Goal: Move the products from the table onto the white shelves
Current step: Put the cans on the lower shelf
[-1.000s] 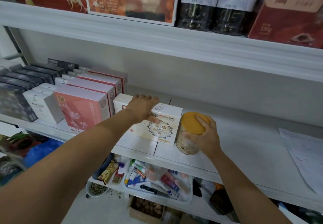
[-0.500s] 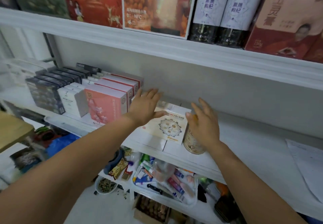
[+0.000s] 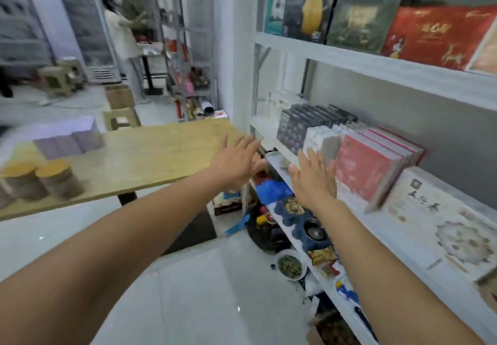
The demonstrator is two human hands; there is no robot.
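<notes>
Both my hands are in the air with straight fingers and hold nothing. My left hand (image 3: 235, 163) hovers over the near corner of the wooden table (image 3: 150, 156). My right hand (image 3: 313, 177) is in front of the white shelf (image 3: 376, 226), near the pink boxes (image 3: 368, 167). On the table's left end stand jars with yellow lids (image 3: 57, 176) and purple boxes (image 3: 68, 137). The white patterned box (image 3: 441, 223) lies on the shelf at the right. The jar placed on the shelf is out of frame.
Dark boxes (image 3: 304, 124) and white boxes (image 3: 320, 137) stand left of the pink ones. Large boxes fill the upper shelf (image 3: 376, 67). A lower shelf holds bowls and clutter (image 3: 301, 226). Another person (image 3: 121, 35) stands at the back by metal racks. White floor lies below.
My view has swung left from the shelf toward the table. Both hands have left the white box and the jar and moved left, open.
</notes>
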